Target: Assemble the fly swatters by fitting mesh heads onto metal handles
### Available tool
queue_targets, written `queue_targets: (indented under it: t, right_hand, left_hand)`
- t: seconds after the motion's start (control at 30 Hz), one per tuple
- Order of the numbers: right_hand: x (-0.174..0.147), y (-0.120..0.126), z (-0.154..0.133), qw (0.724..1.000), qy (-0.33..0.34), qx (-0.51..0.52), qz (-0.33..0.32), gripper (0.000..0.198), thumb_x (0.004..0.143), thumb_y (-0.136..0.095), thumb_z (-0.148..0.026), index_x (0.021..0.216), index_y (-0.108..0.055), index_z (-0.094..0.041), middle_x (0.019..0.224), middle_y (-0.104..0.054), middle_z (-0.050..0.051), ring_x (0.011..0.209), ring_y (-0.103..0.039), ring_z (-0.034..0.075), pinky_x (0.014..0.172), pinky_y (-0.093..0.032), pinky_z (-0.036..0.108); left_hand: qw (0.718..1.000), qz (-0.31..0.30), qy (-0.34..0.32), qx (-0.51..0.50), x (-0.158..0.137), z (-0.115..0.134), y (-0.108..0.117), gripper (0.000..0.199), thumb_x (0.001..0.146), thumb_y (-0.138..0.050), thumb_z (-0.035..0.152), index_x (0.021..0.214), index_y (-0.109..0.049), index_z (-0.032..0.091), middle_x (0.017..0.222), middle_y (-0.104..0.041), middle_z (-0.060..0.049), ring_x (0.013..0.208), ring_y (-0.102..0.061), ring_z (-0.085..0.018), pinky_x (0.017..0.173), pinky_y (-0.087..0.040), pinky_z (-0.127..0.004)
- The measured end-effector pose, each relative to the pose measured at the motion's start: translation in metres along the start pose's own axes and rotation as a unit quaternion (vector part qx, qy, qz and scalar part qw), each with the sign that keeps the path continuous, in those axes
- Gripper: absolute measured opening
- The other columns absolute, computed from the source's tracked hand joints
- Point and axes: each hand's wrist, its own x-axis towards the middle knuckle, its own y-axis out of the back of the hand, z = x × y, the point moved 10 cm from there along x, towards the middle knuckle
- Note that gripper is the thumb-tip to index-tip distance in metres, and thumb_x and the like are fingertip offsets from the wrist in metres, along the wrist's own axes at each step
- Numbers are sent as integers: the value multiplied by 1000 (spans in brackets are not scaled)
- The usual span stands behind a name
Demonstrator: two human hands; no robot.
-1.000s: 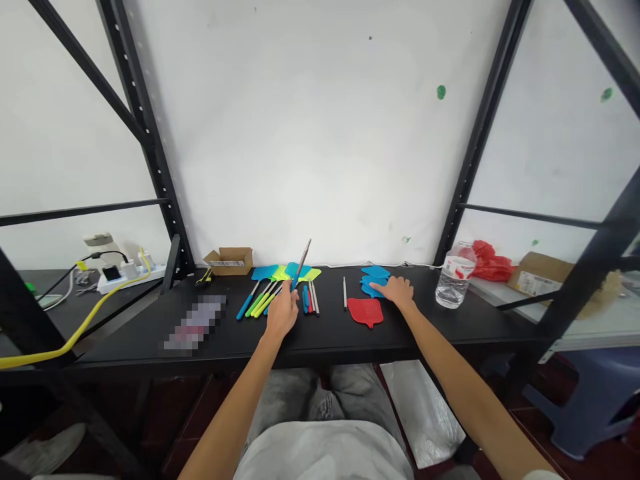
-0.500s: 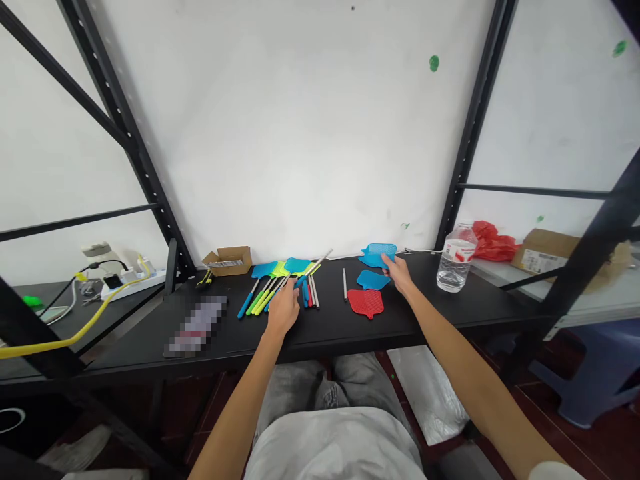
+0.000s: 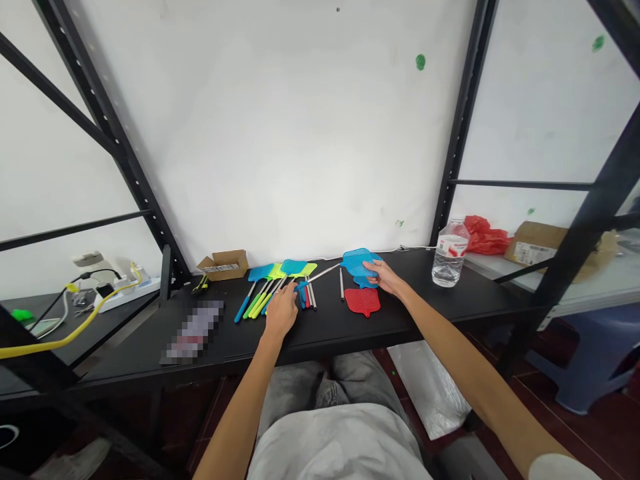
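Over the black bench (image 3: pixel 320 327), the left hand (image 3: pixel 283 312) has its fingers closed round a blue-handled rod (image 3: pixel 325 273). The right hand (image 3: pixel 386 275) pinches a blue flyswatter head (image 3: pixel 354 260) in its fingers; rod tip at that head's left edge, contact not resolvable. Red flyswatter head (image 3: pixel 363 302) lies just in front. Water bottle (image 3: pixel 447 275), right: white-and-red label (image 3: pixel 453 246), lettering illegible. Cardboard box (image 3: pixel 545 235), far right: white sticker (image 3: pixel 532 254), text too small.

Blue mesh-patterned swatter head (image 3: pixel 354 261), red swatter head (image 3: pixel 363 301), black tabletop (image 3: pixel 413 267), yellow cable (image 3: pixel 50 347)
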Motion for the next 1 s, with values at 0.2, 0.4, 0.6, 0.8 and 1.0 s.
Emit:
queue_targets:
  t: [0.2, 0.4, 0.6, 0.8, 1.0]
  right_hand:
    - [-2, -7, -2, 1000, 0, -1, -17, 46, 74, -75, -50, 67, -41, -20, 56, -36, -6, 47, -32, 7, 44, -23, 23]
    - [-3, -7, -3, 1000, 1, 10, -9, 48, 71, -77, -52, 67, -40, -20, 57, -36, -6, 47, -33, 6, 43, -24, 22]
    - [-4, -4, -4, 999, -4, -51, -2, 51, 69, -75, -59, 67, -41, -21, 56, -37, -6, 47, -33, 7, 43, -24, 22]
    - [-1, -1, 2, 994, 4, -111, -16, 52, 70, -72, -63, 66, -42, -20, 51, -41, -6, 45, -34, 7, 43, -23, 22]
    - [0, -2, 6, 990, 8, -136, -27, 51, 69, -71, -63, 70, -46, -20, 54, -42, -6, 45, -34, 6, 42, -22, 21]
  left_hand:
    - [1000, 0, 1, 5, 0, 1, 0, 33, 95, -38, 18, 124, -54, 20, 107, -68, -9, 99, -61, -26, 72, -42, -30]
    - [1000, -6, 0, 3, 0, 2, 0, 35, 94, -38, 15, 125, -55, 21, 112, -67, -9, 102, -60, -26, 75, -44, -31]
    - [1000, 7, -4, 4, 0, 2, 0, 38, 94, -37, 15, 126, -57, 22, 114, -65, -11, 106, -58, -27, 83, -46, -35]
    - [999, 25, -16, 25, -1, 3, 4, 39, 93, -37, 13, 123, -60, 22, 111, -66, -10, 107, -56, -27, 91, -44, -37]
    - [1000, 7, -27, 14, 0, 6, 1, 37, 95, -37, 17, 125, -59, 21, 119, -64, -9, 110, -56, -27, 91, -44, -36]
